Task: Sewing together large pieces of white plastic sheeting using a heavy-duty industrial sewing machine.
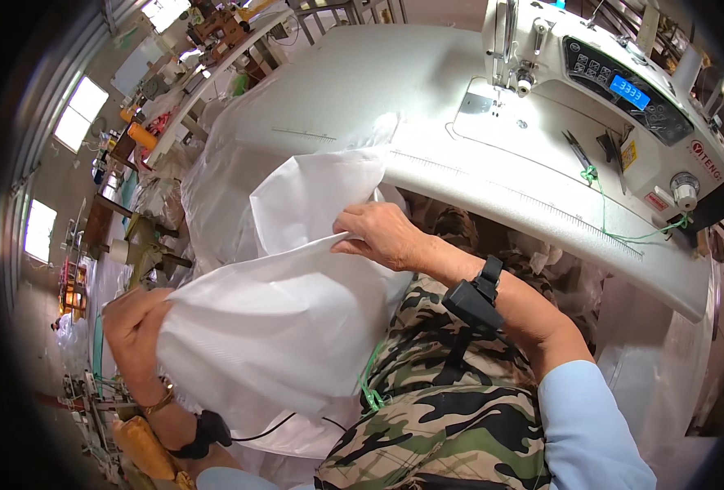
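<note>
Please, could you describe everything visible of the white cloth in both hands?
The white cloth looks thin and smooth, with soft creases. Its upper edge runs between the left hand and the right hand, both pinching it. Below, it hangs loosely beside the camouflage clothing. White material behind reaches the table; whether both are one piece is unclear.

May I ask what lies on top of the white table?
A sewing machine, black tools and green cord; white fabric hides part of the table's edge and whatever's beneath.

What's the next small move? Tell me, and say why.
Probably shift the white fabric toward the sewing machine: the left hand and right hand hold its edge, but that stretch lies well away from the lit needle area.
</note>
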`<state>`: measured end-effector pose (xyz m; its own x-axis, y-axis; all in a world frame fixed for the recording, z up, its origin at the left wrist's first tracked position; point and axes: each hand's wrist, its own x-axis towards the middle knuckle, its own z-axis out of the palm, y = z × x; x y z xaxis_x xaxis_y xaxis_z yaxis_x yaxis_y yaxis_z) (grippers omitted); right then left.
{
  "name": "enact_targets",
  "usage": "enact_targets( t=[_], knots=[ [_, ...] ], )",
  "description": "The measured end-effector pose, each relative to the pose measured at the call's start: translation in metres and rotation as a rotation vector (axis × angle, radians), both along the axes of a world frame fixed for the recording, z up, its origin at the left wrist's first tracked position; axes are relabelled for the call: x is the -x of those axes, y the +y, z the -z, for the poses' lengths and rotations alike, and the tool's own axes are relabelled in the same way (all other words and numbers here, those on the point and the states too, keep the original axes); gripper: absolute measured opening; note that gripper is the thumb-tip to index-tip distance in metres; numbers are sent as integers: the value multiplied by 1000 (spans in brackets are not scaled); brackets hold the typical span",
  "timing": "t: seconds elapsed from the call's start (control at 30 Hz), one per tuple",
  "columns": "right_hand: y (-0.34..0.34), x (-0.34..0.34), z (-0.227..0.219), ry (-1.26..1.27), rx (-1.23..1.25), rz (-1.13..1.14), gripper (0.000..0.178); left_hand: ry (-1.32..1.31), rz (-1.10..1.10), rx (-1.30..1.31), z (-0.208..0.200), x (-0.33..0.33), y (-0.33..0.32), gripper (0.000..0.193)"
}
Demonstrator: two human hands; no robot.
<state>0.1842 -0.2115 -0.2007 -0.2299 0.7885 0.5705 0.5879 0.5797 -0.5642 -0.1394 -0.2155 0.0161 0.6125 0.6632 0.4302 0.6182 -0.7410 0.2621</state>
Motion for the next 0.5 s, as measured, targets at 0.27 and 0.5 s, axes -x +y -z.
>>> enact_targets(
  t=[0.27,0.5],
  knots=[
    [-13,-2,20,-151,36,16,18,-120,-357,-169,-20,108,31,15],
    [-28,-3,23,-274,25,41,16,-290,-588,-206,-53,158,59,27]
  ],
)
